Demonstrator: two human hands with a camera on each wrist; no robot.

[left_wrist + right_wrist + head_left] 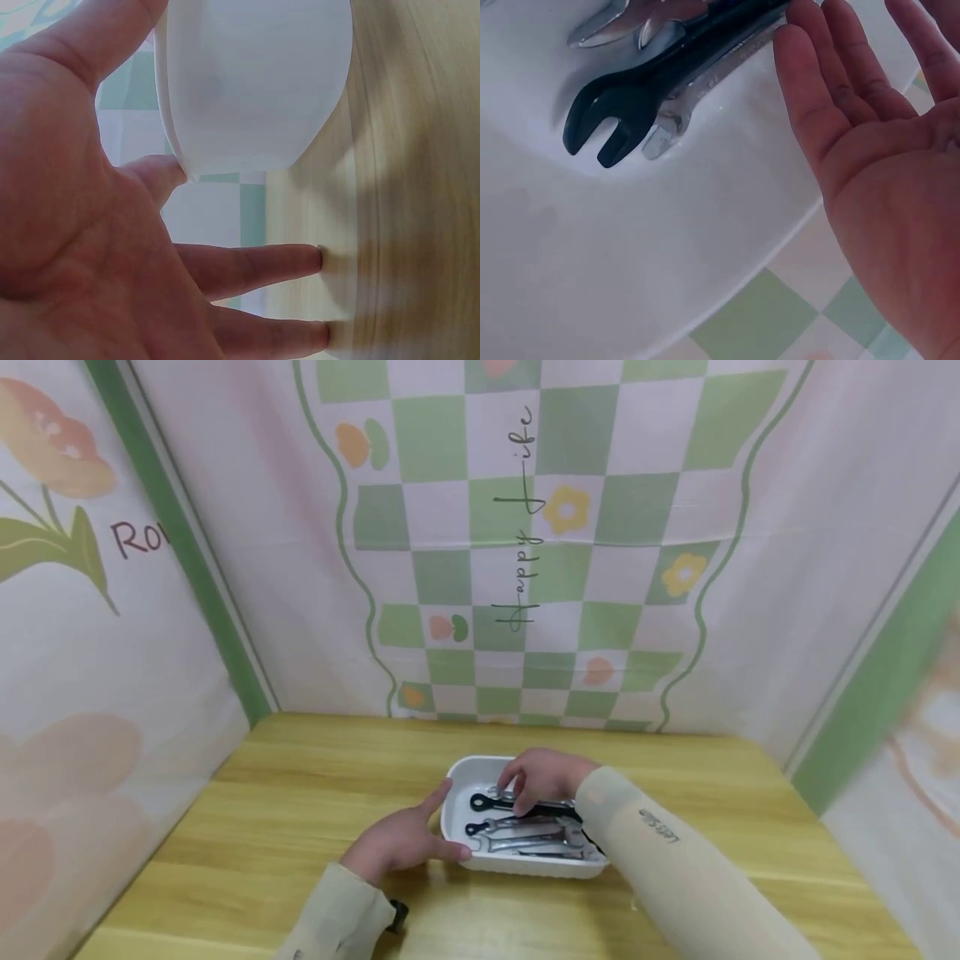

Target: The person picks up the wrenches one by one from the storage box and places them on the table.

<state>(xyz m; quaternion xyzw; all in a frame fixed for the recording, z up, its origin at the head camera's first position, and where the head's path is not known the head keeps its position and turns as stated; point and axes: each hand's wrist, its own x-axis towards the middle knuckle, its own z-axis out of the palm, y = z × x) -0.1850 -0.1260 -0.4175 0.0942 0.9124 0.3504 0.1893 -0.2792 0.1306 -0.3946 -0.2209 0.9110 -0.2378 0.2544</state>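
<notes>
A white rectangular tray [517, 865] on the wooden table holds several wrenches. My left hand [401, 842] spans the tray's left end, thumb and index finger touching the rim. In the left wrist view, the other fingers [247, 270] extend straight beneath the rim, fingertips close to the tabletop. My right hand [546, 775] reaches inside over the far-side wrenches, with a gap between thumb and index finger. A black wrench [491, 804] passes under its thumb; a silver wrench [676, 120] lies against the black one. Whether the fingertips touch either is unclear.
Silver wrenches [517, 843] lie side by side along the tray's near half. The wooden tabletop [300, 793] extends around the tray. Behind it hangs a green-and-white checked curtain [502, 568], with printed fabric panels at both sides.
</notes>
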